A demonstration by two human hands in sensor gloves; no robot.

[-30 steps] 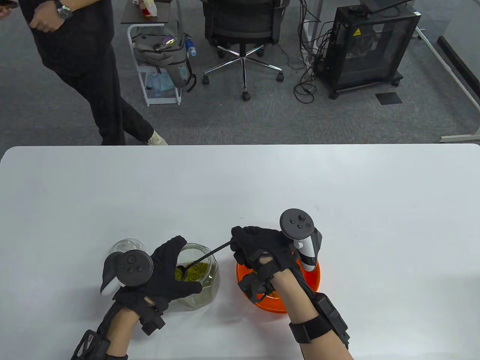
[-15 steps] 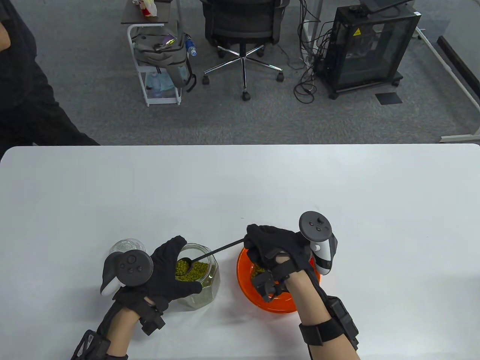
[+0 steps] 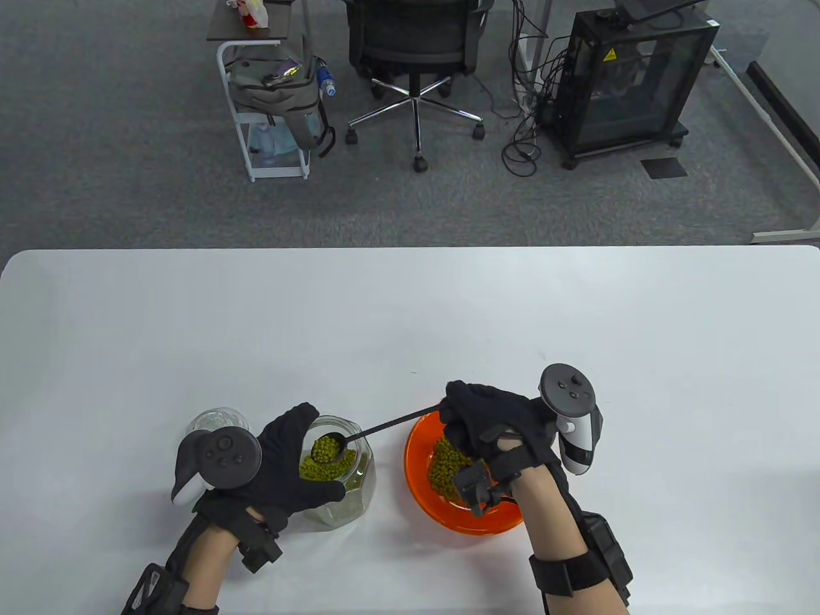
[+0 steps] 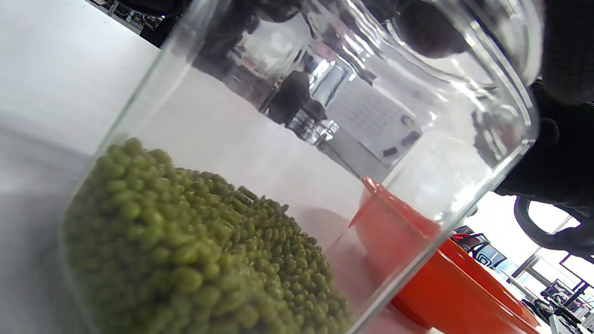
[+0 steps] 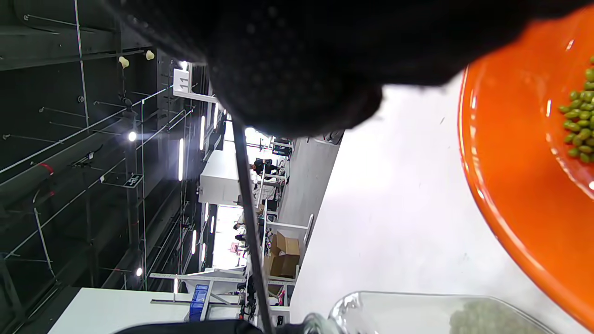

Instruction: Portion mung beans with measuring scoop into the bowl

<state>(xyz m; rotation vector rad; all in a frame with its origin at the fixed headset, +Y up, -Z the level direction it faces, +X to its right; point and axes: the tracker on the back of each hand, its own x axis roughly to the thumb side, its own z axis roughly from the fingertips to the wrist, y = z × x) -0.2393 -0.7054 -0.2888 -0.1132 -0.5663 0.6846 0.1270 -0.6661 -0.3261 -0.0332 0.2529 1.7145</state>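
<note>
Full scoop [image 3: 328,448] over jar [image 3: 349,487], R hand [image 3: 493,419] on handle.

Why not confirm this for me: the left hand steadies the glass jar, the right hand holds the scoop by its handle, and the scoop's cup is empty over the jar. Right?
Not quite. The table view shows the scoop loaded with mung beans, not empty. The rest holds: the left hand steadies the glass jar and the right hand holds the handle.
</note>
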